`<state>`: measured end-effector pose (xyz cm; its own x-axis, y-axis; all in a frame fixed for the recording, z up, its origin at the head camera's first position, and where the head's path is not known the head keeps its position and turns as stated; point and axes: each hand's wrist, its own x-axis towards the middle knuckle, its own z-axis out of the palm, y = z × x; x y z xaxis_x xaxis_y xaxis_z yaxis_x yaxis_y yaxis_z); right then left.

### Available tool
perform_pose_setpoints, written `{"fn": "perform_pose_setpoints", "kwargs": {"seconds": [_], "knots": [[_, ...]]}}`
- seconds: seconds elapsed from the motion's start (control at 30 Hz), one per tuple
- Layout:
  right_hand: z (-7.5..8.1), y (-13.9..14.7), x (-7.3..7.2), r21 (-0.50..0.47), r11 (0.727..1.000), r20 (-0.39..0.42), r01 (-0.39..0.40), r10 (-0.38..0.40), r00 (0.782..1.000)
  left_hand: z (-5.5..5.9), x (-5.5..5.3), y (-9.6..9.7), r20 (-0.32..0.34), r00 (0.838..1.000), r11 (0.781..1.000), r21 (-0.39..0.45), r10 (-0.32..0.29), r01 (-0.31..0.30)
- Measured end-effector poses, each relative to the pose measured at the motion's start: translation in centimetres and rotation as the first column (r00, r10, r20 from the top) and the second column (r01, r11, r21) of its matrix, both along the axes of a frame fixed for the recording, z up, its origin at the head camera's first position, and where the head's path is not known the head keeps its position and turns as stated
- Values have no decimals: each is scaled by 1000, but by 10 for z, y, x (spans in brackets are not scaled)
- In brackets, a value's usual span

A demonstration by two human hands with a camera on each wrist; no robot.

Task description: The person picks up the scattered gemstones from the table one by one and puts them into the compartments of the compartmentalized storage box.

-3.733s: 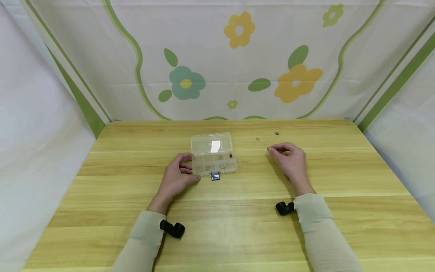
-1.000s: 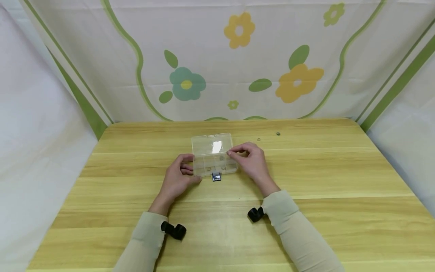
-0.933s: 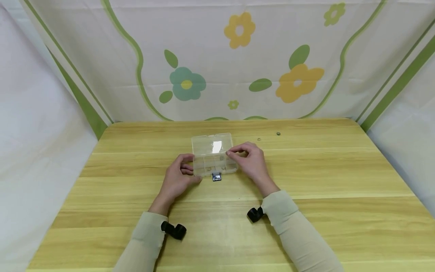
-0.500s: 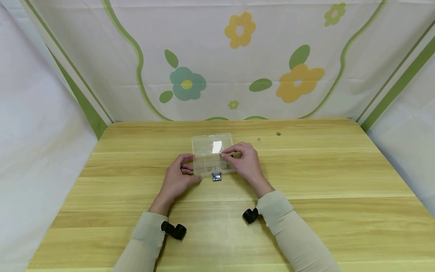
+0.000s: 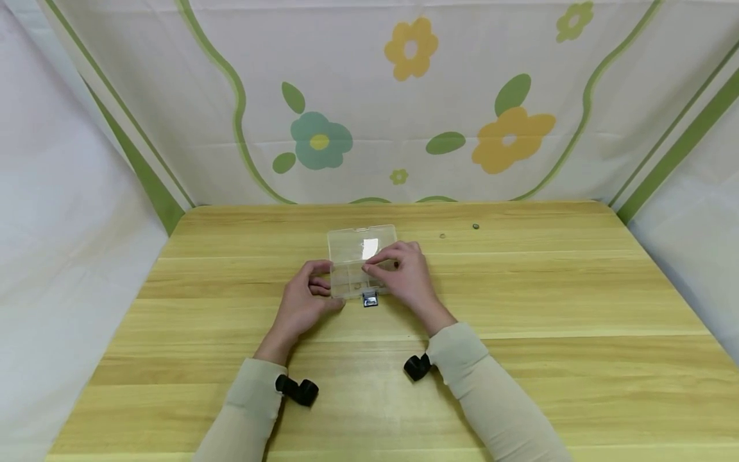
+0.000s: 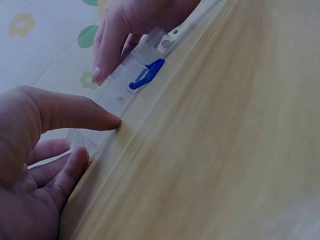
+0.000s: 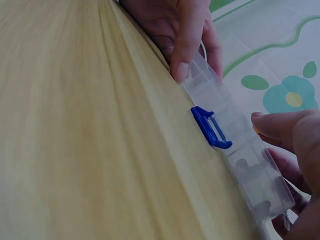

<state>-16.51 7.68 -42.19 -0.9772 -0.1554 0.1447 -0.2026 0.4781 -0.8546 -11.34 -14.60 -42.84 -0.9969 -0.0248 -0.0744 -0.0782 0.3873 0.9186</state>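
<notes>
A clear compartment box (image 5: 339,277) lies on the table, its clear lid (image 5: 346,241) raised at the back and a blue latch (image 7: 202,122) at the front edge. My left hand (image 5: 301,296) grips the box's left end, thumb at the front corner. Over the middle compartments, my right hand (image 5: 402,272) holds thumb and forefinger pinched, with a small orange piece (image 7: 256,130) showing at the tips. A dark reddish bead (image 5: 396,264) sits in the right end. Another small piece (image 5: 358,287) lies in a front compartment; more contents are hidden behind the right hand.
Behind and right of the box, a small pale ring (image 5: 442,236) and a dark greenish round piece (image 5: 476,226) lie on the wooden table (image 5: 577,289). A flowered cloth (image 5: 369,96) hangs along the table's far edge.
From the right of the box, my right hand has come in over the right end, then slid left to the middle compartments. My left hand keeps its grip on the box.
</notes>
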Motion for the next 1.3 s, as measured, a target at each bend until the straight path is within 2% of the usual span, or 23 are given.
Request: {"fn": "perform_pose_setpoints", "kwargs": {"seconds": [0.53, 1.3], "knots": [[0, -6, 1, 51, 999, -9, 0, 0, 1000, 0, 0, 0, -5, 1000, 1000, 9, -1, 1], [0, -7, 0, 46, 999, -5, 5, -5, 1000, 2, 0, 1, 3, 1000, 1000, 3, 0, 0]]}}
